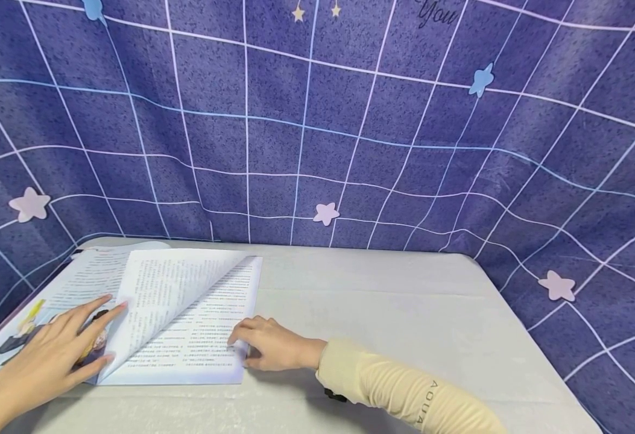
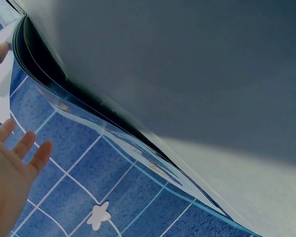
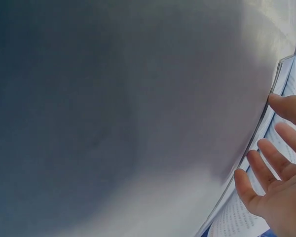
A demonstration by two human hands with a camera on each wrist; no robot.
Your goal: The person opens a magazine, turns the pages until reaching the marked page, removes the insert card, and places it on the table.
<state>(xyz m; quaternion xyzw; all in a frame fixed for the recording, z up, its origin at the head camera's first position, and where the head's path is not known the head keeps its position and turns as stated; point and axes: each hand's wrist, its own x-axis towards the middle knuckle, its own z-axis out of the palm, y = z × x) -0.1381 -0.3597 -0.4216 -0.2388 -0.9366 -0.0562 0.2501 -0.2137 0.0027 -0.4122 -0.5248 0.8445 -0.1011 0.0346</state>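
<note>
- An open book (image 1: 203,361) is shown on the left part of the table, its spread stretched from left to right and its spine run away from the person.
- One page (image 1: 160,289) is lifted and curled over leftward, so that its free edge is brought to the left hand and its fold is slanted from the near end of the spine toward the far right corner.
- The left hand (image 1: 59,349) is laid over the left side of the book, fingers spread, with the tips of index finger and thumb at that free edge; whether the paper is pressed cannot be told. The curled page is placed just to the right of this hand, which is the nearer one.
- The right hand (image 1: 274,346) is rested at the right edge of the book, well apart from the free edge. In the right wrist view its fingers are seen loosely bent and apart, the thumb set against the book's side; no pinch is shown.
- A colour picture (image 1: 15,343) is partly covered by the left hand.
- The right arm is covered by a pale yellow sleeve (image 1: 398,377) with dark lettering.
- The white table (image 1: 393,301) is backed by a blue curtain (image 1: 274,144), patterned with grid lines and stars.
</note>
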